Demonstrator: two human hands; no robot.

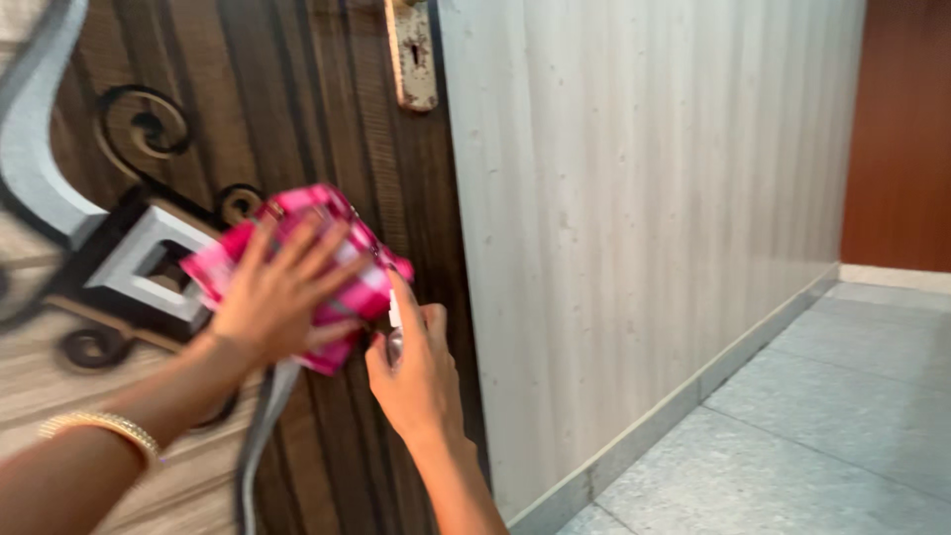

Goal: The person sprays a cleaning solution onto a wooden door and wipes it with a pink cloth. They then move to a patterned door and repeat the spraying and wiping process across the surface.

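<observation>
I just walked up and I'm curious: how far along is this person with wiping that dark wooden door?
Done: hard to tell; no wiped patch stands out on the dark wooden door. In hand: the left hand presses a pink checked cloth flat against the door by its grey raised moulding, while the right hand holds a small object at the cloth's edge. Left: the metal lock plate above is untouched.
</observation>
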